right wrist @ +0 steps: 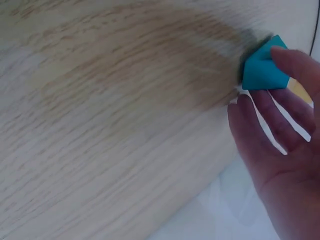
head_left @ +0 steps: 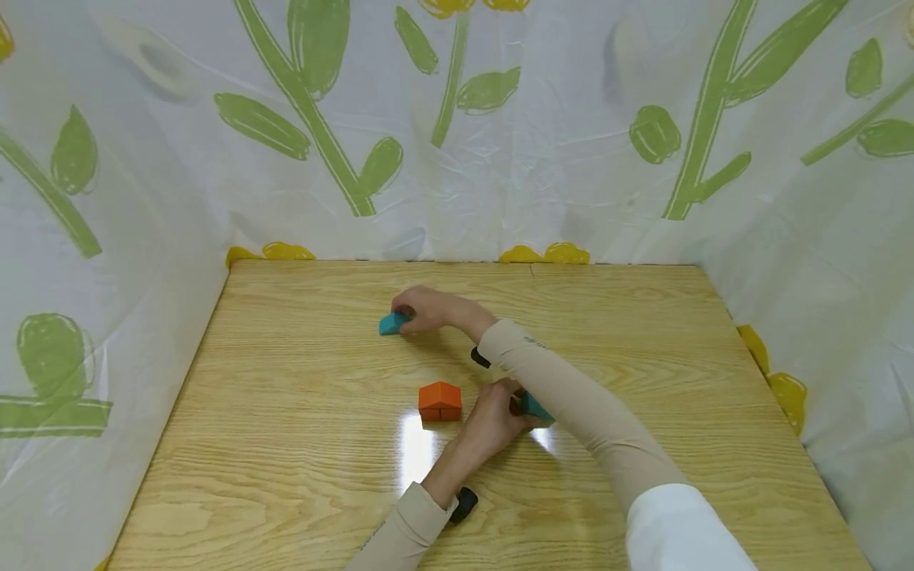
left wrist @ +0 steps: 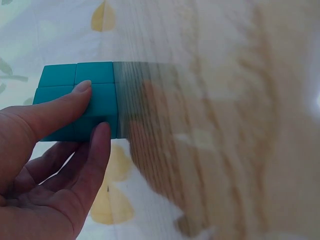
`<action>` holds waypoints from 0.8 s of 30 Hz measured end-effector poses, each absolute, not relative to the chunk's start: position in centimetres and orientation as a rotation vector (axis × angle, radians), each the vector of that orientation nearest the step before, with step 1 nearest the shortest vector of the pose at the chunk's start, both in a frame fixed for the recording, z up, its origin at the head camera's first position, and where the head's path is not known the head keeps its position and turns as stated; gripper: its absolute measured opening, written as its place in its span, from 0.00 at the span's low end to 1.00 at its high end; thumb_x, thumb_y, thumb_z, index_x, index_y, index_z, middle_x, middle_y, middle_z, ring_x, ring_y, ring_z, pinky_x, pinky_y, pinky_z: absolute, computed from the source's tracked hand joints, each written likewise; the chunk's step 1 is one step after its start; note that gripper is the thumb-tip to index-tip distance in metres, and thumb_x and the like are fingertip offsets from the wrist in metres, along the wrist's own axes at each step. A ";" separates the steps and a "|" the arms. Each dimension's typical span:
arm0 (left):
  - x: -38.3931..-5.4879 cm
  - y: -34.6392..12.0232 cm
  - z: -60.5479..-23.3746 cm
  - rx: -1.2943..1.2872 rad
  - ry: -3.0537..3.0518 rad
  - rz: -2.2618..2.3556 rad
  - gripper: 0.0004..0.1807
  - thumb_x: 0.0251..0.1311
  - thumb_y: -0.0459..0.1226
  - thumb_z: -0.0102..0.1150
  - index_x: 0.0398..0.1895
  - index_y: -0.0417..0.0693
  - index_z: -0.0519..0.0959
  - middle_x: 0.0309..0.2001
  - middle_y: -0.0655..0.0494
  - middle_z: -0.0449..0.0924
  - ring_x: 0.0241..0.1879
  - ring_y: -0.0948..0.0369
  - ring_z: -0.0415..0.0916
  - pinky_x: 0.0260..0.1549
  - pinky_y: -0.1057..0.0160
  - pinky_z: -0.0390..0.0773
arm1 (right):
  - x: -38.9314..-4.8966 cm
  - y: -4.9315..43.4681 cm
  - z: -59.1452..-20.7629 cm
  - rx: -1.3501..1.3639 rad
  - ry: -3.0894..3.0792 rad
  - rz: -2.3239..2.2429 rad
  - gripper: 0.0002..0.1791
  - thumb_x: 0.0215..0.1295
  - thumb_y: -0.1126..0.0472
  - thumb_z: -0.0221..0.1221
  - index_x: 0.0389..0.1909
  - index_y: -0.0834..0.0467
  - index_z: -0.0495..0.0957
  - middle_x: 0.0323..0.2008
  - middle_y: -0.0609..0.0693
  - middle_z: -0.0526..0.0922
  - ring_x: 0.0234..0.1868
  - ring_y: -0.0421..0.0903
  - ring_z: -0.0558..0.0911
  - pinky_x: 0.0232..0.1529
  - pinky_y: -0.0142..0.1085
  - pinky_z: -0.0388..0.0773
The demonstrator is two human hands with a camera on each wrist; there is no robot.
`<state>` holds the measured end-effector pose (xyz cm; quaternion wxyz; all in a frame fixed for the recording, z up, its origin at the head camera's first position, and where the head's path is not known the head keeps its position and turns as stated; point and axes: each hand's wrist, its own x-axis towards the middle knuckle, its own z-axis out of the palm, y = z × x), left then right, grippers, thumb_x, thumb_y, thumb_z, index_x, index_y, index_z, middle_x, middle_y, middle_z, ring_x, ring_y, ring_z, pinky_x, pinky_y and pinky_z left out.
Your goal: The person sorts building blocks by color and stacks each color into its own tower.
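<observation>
Crossed over my left arm, my right hand pinches a small blue-teal block at the back of the table. In the right wrist view that block shows a pointed, slanted outline, with the thumb on one side and fingers on the other. Nearer the front, my left hand grips a teal block, partly hidden by the right sleeve. The left wrist view shows this teal block scored into cube-like sections, between thumb and fingers. Left of that hand stands an orange block with a peaked top.
The wood-grain table is bordered at the back and sides by a white curtain printed with green leaves and yellow flowers. My right forearm passes above the left hand's block. Light glares off the tabletop beside the orange block.
</observation>
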<state>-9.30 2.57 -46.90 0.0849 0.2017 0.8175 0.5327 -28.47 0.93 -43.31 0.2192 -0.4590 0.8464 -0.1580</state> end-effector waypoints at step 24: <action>-9.6 2.6 -47.0 0.578 2.497 1.530 0.16 0.54 0.28 0.76 0.45 0.33 0.84 0.34 0.47 0.82 0.27 0.67 0.72 0.28 0.70 0.76 | -28.0 6.6 -40.7 -1.259 2.235 -0.780 0.19 0.72 0.63 0.64 0.60 0.65 0.79 0.52 0.57 0.83 0.52 0.49 0.82 0.54 0.33 0.80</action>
